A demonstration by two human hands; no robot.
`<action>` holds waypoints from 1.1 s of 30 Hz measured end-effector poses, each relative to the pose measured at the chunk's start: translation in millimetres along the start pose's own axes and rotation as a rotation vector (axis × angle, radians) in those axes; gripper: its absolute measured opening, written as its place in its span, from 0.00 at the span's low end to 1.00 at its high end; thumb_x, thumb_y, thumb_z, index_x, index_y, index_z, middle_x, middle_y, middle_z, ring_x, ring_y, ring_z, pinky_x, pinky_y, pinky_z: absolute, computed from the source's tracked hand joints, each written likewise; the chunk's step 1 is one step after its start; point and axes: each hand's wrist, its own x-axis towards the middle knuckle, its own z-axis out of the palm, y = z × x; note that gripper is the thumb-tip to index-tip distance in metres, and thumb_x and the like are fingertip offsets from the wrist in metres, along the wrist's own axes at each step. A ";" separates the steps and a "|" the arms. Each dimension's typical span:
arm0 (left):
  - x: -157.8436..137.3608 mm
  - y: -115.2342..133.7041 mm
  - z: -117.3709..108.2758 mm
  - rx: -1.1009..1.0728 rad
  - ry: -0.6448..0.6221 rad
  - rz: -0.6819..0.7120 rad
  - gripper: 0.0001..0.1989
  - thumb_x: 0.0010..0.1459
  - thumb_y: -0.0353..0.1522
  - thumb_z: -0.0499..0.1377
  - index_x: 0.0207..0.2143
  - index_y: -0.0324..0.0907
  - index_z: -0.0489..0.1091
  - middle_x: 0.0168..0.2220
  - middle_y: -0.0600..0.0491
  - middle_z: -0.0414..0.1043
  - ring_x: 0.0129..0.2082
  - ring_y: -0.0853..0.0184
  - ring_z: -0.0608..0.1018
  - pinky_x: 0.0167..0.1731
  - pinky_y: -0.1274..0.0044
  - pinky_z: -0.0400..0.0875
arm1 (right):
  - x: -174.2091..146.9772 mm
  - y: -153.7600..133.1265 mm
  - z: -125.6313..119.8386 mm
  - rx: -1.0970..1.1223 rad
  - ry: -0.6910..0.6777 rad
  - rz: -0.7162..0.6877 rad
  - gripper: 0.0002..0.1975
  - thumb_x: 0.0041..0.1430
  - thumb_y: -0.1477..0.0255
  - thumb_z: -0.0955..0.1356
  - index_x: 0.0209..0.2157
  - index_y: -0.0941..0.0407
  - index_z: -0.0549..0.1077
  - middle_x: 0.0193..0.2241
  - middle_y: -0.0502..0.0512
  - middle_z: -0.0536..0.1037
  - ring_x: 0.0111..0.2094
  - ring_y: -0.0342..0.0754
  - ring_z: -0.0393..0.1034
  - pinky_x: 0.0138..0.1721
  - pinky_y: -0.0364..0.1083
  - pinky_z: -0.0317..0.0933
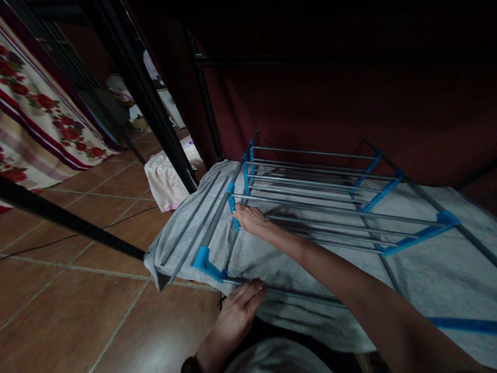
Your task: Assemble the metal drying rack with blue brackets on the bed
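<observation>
A rack of grey metal rods [310, 182] with blue plastic brackets, like a clothes drying rack, lies on a grey blanket [272, 254]. My right hand [251, 218] reaches across to its left side. Its fingers close around a perforated blue bracket [233, 203] where rod ends meet it. Nearer to me, my left hand [243, 305] has its fingers curled over the lower front rod [287, 294], beside a blue corner piece [207, 265]. My left fingertips are partly hidden by shadow. The right forearm crosses in front of several rods.
Loose metal rods [194, 223] lie at the blanket's left edge. A black metal post [143, 88] and a dark slanting bar [77, 223] stand at left. Beyond are a striped cloth [166, 181], a floral curtain [46, 103] and a tiled floor [70, 295] with a dark cable.
</observation>
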 end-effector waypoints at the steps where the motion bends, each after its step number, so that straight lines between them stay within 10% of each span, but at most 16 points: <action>1: -15.6 -4.5 0.6 0.005 0.008 0.004 0.28 0.58 0.17 0.47 0.54 0.46 0.73 0.53 0.51 0.78 0.54 0.64 0.79 0.52 0.72 0.78 | 0.0 0.1 1.0 0.001 0.009 0.001 0.15 0.72 0.64 0.60 0.51 0.59 0.68 0.50 0.66 0.79 0.48 0.54 0.77 0.46 0.48 0.68; 7: -57.3 -28.4 10.3 0.066 0.046 -0.107 0.27 0.54 0.16 0.47 0.46 0.45 0.77 0.44 0.51 0.82 0.43 0.66 0.83 0.45 0.76 0.80 | -5.3 -1.0 2.4 0.007 0.031 0.015 0.13 0.73 0.65 0.60 0.51 0.58 0.67 0.49 0.65 0.79 0.49 0.52 0.77 0.46 0.46 0.67; 33: -33.8 -24.4 11.1 0.029 0.074 -0.071 0.22 0.61 0.20 0.48 0.49 0.43 0.76 0.46 0.49 0.80 0.47 0.64 0.81 0.47 0.72 0.79 | -30.1 10.3 20.4 -0.185 -0.028 -0.119 0.17 0.73 0.73 0.55 0.53 0.58 0.70 0.50 0.65 0.76 0.48 0.51 0.74 0.50 0.49 0.65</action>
